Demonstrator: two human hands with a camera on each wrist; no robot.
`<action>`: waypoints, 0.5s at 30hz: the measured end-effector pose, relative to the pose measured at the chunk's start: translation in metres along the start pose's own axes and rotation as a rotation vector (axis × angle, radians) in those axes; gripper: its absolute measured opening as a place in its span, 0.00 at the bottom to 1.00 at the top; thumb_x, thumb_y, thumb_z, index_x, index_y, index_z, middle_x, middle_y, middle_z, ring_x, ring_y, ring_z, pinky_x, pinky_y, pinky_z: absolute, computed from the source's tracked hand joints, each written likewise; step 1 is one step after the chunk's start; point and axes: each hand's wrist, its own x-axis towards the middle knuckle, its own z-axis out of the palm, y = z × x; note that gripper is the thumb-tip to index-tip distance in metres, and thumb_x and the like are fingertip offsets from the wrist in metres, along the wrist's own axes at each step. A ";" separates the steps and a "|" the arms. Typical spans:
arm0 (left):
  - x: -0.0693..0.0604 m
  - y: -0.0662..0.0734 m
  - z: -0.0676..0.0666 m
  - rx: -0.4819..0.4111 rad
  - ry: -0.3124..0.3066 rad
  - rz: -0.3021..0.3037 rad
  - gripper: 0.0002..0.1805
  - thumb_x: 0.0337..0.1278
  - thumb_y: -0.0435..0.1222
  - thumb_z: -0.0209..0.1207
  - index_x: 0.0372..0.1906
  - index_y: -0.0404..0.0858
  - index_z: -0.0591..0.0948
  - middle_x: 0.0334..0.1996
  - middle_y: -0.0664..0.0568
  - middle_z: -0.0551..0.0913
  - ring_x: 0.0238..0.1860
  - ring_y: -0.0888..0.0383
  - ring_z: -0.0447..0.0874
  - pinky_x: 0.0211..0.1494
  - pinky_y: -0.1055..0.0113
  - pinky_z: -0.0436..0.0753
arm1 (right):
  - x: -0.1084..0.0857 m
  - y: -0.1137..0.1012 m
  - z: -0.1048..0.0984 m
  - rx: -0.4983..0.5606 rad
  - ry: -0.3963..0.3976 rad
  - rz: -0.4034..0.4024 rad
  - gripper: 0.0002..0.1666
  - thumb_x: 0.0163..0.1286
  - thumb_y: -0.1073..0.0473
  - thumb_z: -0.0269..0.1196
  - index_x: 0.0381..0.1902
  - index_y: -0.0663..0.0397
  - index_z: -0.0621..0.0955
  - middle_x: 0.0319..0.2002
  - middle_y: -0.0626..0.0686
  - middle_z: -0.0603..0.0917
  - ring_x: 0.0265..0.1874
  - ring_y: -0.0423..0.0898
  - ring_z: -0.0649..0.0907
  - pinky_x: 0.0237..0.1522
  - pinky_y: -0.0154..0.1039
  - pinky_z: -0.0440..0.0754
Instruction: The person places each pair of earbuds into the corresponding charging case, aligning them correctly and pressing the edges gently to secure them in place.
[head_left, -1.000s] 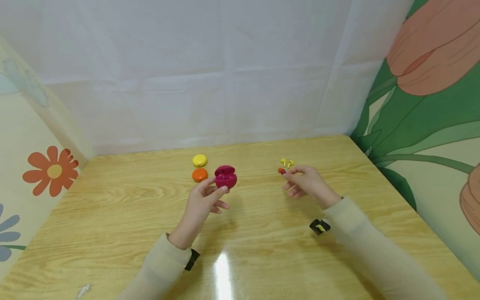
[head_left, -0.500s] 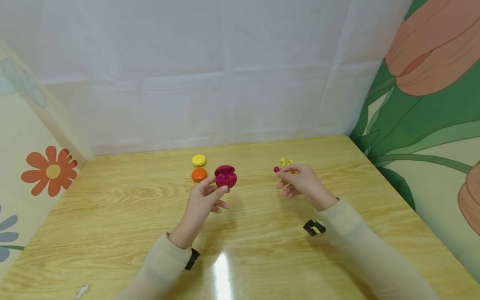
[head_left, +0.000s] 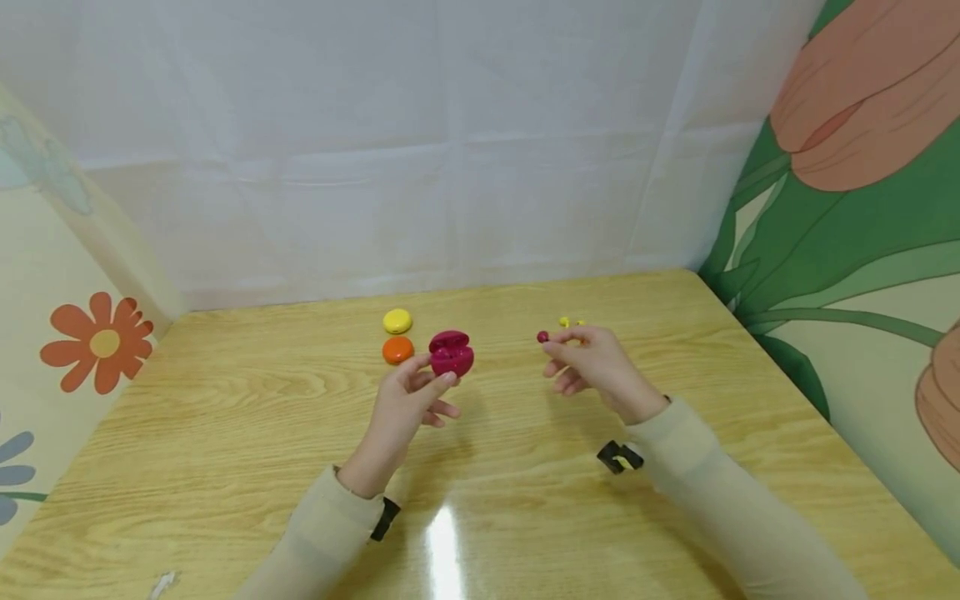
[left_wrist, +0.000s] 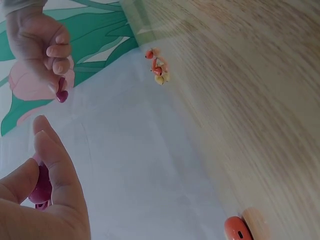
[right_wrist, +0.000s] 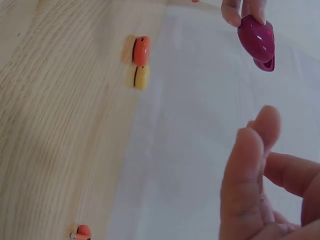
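Note:
My left hand (head_left: 405,408) holds a magenta earbud case (head_left: 452,360) above the table, its lid raised and its inside facing me. Thumb and fingers grip it from the left and below. To the right, my right hand (head_left: 600,371) pinches a magenta earbud (head_left: 543,337) between thumb and forefinger, at about the case's height. In the left wrist view the earbud (left_wrist: 61,95) sticks out below those fingertips. The right wrist view shows the outside of the case (right_wrist: 257,40), while the pinched earbud is hidden there behind the fingers.
A yellow case (head_left: 397,321) and an orange case (head_left: 397,350) sit on the wooden table (head_left: 262,433), left of the magenta one. Yellow earbuds (head_left: 565,322) lie behind my right hand, with orange earbuds (left_wrist: 157,70) beside them in the left wrist view. A white curtain hangs behind.
My right hand has moved left with the magenta earbud, away from the orange and yellow earbuds and closer to the case. The left hand and the case have stayed in place.

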 end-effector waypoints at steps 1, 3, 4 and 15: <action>0.000 0.000 0.000 0.000 0.001 0.000 0.22 0.65 0.31 0.59 0.63 0.33 0.74 0.39 0.45 0.85 0.20 0.58 0.84 0.23 0.72 0.79 | 0.000 -0.001 0.001 0.001 0.000 -0.002 0.15 0.74 0.61 0.57 0.49 0.71 0.75 0.22 0.51 0.84 0.14 0.40 0.81 0.20 0.34 0.81; 0.000 0.000 0.000 0.001 0.004 0.001 0.21 0.65 0.30 0.59 0.62 0.33 0.74 0.39 0.45 0.85 0.20 0.58 0.84 0.23 0.72 0.79 | -0.001 -0.002 0.003 0.003 0.000 -0.003 0.15 0.74 0.61 0.57 0.49 0.71 0.75 0.22 0.51 0.84 0.14 0.39 0.81 0.20 0.34 0.81; 0.000 -0.001 0.000 0.001 0.006 -0.002 0.21 0.65 0.30 0.59 0.62 0.33 0.74 0.39 0.45 0.85 0.20 0.58 0.84 0.23 0.71 0.79 | -0.001 -0.003 0.004 0.003 -0.002 -0.006 0.15 0.74 0.61 0.57 0.49 0.71 0.75 0.22 0.51 0.84 0.14 0.39 0.81 0.20 0.34 0.82; 0.000 -0.001 0.000 0.005 0.018 -0.009 0.21 0.65 0.31 0.59 0.62 0.34 0.74 0.38 0.46 0.85 0.20 0.58 0.84 0.23 0.71 0.79 | -0.001 -0.010 0.017 0.003 -0.010 -0.025 0.15 0.74 0.60 0.57 0.48 0.70 0.77 0.22 0.53 0.84 0.14 0.41 0.81 0.21 0.36 0.82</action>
